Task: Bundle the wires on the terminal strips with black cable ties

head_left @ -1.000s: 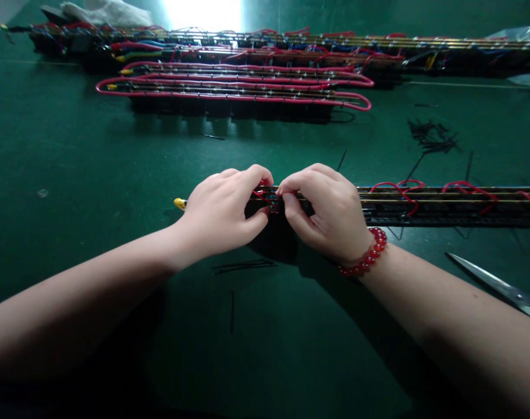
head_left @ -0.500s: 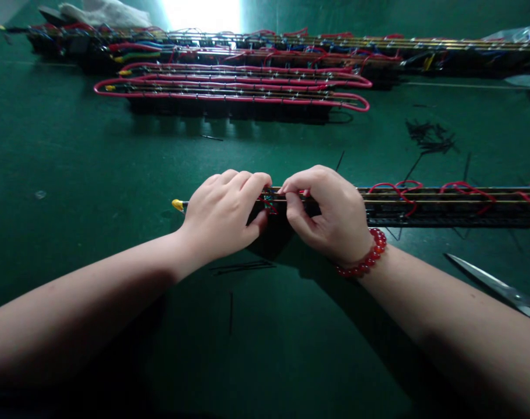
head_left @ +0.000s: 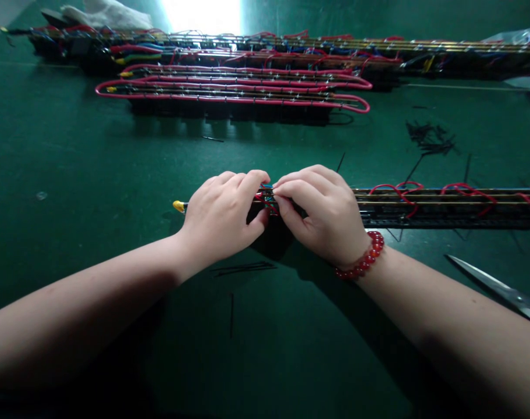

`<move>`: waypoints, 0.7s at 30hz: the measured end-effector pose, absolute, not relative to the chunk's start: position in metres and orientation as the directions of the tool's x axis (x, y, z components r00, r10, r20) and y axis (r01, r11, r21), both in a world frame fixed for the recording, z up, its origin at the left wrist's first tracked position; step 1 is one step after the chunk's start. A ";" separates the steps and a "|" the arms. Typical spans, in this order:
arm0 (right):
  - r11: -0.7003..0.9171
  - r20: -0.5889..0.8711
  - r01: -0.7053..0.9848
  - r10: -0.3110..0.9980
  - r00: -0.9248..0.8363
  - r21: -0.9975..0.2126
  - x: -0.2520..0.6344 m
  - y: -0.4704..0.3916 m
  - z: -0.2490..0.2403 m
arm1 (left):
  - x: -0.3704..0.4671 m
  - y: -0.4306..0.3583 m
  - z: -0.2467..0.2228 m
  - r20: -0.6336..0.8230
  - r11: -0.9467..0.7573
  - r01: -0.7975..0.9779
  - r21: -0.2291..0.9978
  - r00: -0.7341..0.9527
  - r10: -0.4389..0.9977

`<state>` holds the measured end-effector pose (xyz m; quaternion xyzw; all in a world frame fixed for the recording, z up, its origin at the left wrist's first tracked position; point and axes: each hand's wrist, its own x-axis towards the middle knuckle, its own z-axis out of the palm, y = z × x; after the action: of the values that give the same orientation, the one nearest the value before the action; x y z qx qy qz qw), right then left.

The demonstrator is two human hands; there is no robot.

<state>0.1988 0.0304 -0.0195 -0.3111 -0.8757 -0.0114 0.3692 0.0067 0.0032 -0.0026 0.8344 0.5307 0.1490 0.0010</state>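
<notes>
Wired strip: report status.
Left hand gripping strip. Right hand pinched at its wires. Scissors apart, off right, not in the way.

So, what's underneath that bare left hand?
The left hand curls over a long black strip with brass-coloured rails. A small yellow tip shows past its outer edge, and thin red and green wires on its inner side. Whatever lies beneath the palm is covered.

There is one foreground wired assembly (head_left: 448, 209), one pair of scissors (head_left: 502, 288), one bracelet (head_left: 363, 258) and one white cloth (head_left: 110, 14).
</notes>
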 end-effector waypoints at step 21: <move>0.749 0.605 0.611 0.617 -0.503 -0.256 0.199 0.028 -0.018 | 0.008 0.004 0.005 0.217 -0.353 0.841 0.410 0.286 0.933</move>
<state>0.1993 0.0279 -0.0182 -0.3544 -0.8667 0.0041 0.3510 0.0078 0.0037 0.0051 0.7946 0.5582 0.2129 0.1083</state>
